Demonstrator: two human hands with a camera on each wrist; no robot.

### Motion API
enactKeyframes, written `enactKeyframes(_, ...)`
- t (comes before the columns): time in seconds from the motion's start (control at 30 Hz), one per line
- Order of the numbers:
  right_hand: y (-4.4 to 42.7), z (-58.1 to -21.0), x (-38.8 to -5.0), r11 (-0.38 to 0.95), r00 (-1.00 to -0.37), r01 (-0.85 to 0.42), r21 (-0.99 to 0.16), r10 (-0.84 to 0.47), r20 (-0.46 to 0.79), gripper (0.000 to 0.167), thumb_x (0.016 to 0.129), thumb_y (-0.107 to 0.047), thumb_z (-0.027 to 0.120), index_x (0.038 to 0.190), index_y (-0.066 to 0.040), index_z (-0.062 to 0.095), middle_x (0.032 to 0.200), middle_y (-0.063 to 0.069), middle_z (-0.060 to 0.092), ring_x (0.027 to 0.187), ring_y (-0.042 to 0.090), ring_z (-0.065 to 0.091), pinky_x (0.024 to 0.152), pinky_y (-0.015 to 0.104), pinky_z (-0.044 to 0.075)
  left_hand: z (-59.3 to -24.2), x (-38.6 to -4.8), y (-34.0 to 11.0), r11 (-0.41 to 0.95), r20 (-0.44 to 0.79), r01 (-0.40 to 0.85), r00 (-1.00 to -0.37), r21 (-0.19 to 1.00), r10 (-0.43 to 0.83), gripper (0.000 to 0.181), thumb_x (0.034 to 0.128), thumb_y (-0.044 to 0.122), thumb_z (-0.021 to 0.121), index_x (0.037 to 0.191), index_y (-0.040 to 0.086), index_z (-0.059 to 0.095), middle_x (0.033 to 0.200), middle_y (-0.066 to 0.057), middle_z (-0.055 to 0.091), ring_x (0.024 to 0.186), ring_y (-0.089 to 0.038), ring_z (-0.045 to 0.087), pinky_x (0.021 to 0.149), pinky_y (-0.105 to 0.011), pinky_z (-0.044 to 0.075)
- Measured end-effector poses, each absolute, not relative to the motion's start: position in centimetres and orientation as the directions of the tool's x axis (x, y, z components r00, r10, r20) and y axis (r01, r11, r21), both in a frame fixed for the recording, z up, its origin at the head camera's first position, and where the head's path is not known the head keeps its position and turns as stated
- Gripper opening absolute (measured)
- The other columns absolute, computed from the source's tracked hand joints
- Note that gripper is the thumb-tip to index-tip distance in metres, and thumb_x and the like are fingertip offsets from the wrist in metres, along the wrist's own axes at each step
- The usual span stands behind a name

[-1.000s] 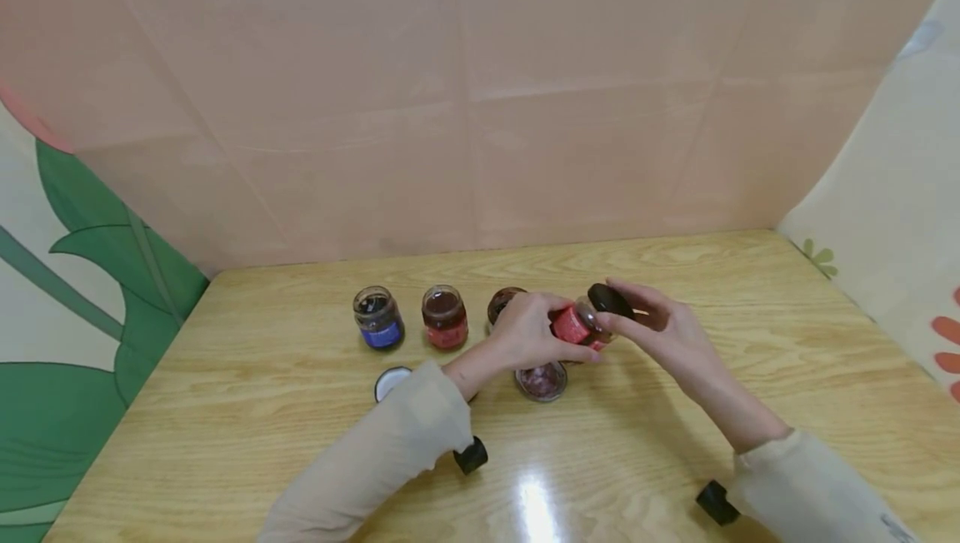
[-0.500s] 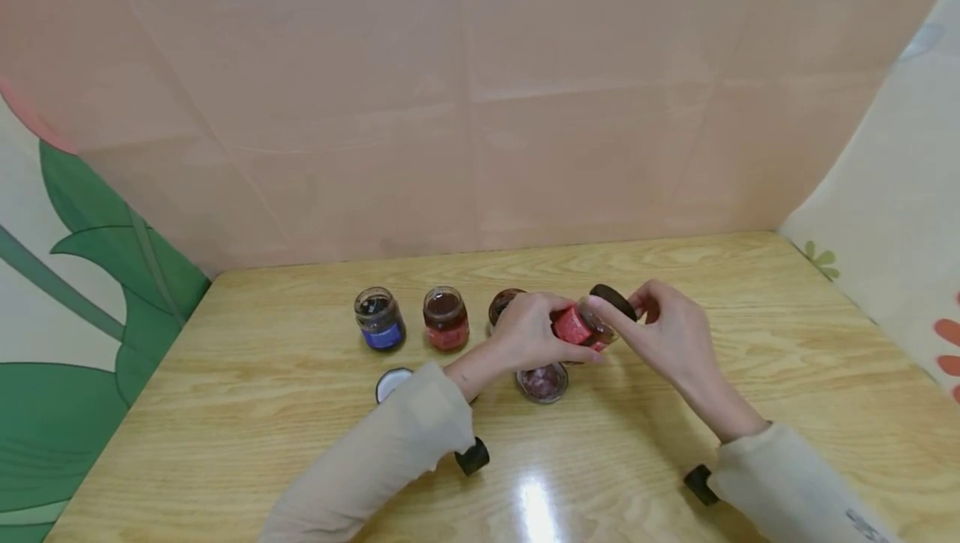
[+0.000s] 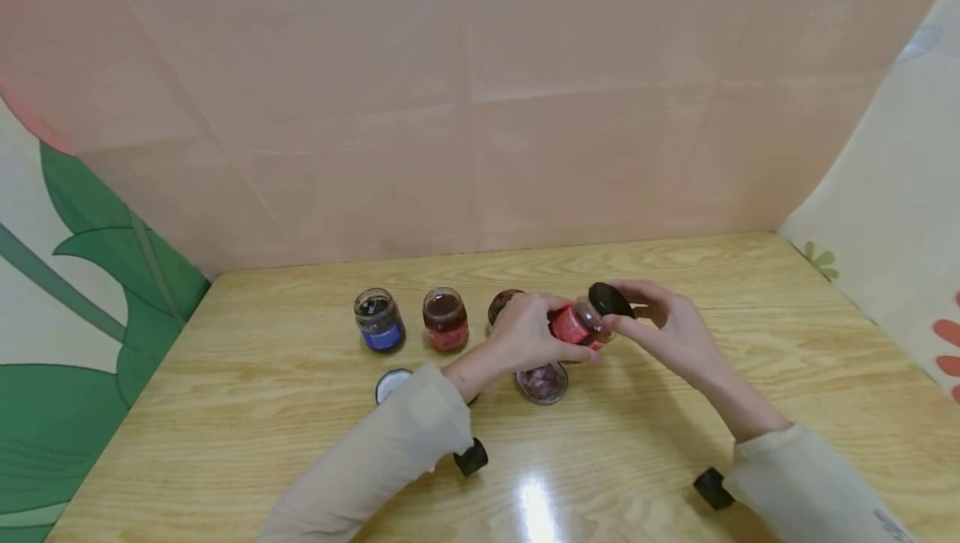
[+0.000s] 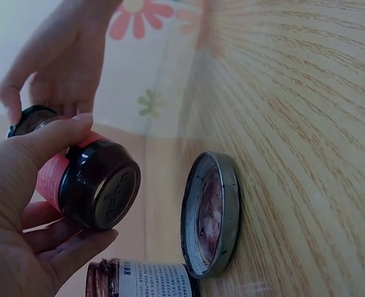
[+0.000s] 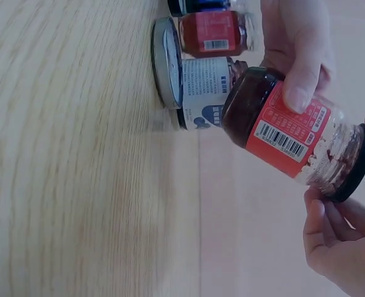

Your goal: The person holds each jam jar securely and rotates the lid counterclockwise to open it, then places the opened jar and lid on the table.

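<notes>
Tilted above the table, a jam jar (image 3: 572, 326) with a red label is gripped round its body by my left hand (image 3: 527, 333). In the left wrist view its dark base faces the camera. My right hand (image 3: 673, 333) pinches the rim of the black lid (image 3: 611, 300) between thumb and fingers. The right wrist view shows that lid (image 5: 357, 166) over the jar's glass neck, where jam smears the inside; whether it is threaded on I cannot tell. Below the hands, an upturned lid (image 3: 542, 382) smeared with jam lies on the table.
Behind stand uncapped jars: one with a blue label (image 3: 381, 331), one with a red label (image 3: 446, 322), and a third (image 3: 504, 305) partly behind my left hand. Another upturned lid (image 3: 391, 382), white inside, is partly covered by my left sleeve. A wall drape rises behind the table (image 3: 300, 460).
My right fingers shifted their hold round the lid's rim, moving in and then back out again. The left hand and jar have stayed nearly still.
</notes>
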State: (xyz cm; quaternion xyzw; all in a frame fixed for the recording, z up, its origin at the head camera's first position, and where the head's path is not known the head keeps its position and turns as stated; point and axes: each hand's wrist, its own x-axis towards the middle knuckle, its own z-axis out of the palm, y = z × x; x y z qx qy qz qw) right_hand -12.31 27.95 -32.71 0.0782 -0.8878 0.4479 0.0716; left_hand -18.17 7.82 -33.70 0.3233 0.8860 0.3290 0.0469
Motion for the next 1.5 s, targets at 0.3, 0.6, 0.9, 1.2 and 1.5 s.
enactKeyframes(0.3, 27.3, -32.5, -12.5, 0.690, -0.973, -0.096, -0.718, 0.088, 0.214, 0.049, 0.092, -0.045, 0.059, 0.124, -0.008, 0.060, 0.108, 0.015, 0.066, 0.094, 0.025, 0.058, 0.074, 0.028, 0.046, -33.6, -18.2, 7.8, 0.567, 0.147, 0.560, -0.778, 0.604, 0.611, 0.065, 0.0683, 0.049, 0.083, 0.122, 0.018, 0.066, 0.091, 0.007, 0.070, 0.067, 0.001, 0.056, 0.055, -0.014, 0.044)
enactKeyframes(0.6, 27.1, -32.3, -12.7, 0.765, -0.963, 0.010, -0.644, 0.181, 0.199, 0.051, 0.085, -0.060, 0.061, 0.085, -0.009, 0.065, 0.078, 0.008, 0.063, 0.069, 0.019, 0.052, 0.055, 0.029, 0.041, -33.5, -18.1, 8.1, 0.566, 0.149, 0.562, -0.776, 0.603, 0.612, 0.060, 0.0674, 0.049, 0.084, 0.117, 0.019, 0.068, 0.090, 0.010, 0.069, 0.069, 0.002, 0.055, 0.056, -0.012, 0.044)
enactKeyframes(0.9, 27.5, -32.6, -12.5, 0.732, -0.970, -0.073, -0.677, 0.105, 0.218, 0.045, 0.082, -0.048, 0.071, 0.101, -0.008, 0.066, 0.089, 0.009, 0.065, 0.077, 0.020, 0.052, 0.063, 0.027, 0.040, -33.6, -18.1, 8.2, 0.579, 0.144, 0.568, -0.775, 0.585, 0.615, 0.063, 0.0685, 0.049, 0.083, 0.120, 0.017, 0.067, 0.093, 0.007, 0.070, 0.072, 0.002, 0.055, 0.057, -0.012, 0.044)
enactKeyframes(1.2, 28.3, -32.6, -12.6, 0.638, -0.978, -0.191, -0.746, -0.057, 0.202, 0.055, 0.089, -0.029, 0.068, 0.132, 0.001, 0.052, 0.128, 0.022, 0.058, 0.106, 0.039, 0.060, 0.087, 0.050, 0.045, -33.7, -18.2, 8.3, 0.572, 0.126, 0.549, -0.779, 0.610, 0.614, 0.064, 0.0698, 0.049, 0.082, 0.121, 0.013, 0.066, 0.093, 0.005, 0.070, 0.070, 0.002, 0.056, 0.058, -0.012, 0.045)
enactKeyframes(1.5, 28.2, -33.0, -12.5, 0.563, -0.939, -0.246, -0.789, 0.065, 0.338, 0.043, 0.087, -0.019, 0.071, 0.126, -0.003, 0.059, 0.108, 0.001, 0.058, 0.090, 0.000, 0.053, 0.073, 0.010, 0.043, -33.7, -18.1, 8.6, 0.597, 0.113, 0.510, -0.810, 0.619, 0.575, 0.060, 0.0709, 0.050, 0.081, 0.117, 0.014, 0.067, 0.089, 0.006, 0.070, 0.068, 0.001, 0.056, 0.057, -0.013, 0.045)
